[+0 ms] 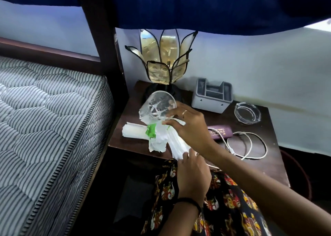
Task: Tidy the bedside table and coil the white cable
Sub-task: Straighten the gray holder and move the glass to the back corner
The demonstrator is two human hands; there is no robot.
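step: clearing clutter | right hand (189, 126) grips glass (157, 106) before lamp (164, 56) | left hand (192, 171) pinches papers (161, 137) | next: gather papers, cable (250, 144) uncoiled

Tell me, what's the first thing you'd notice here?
The petal-shaped lamp at the table's back. In front of it, the right hand tilts a clear glass over white papers, while the left hand pinches their near end. A white cable loops on the right.
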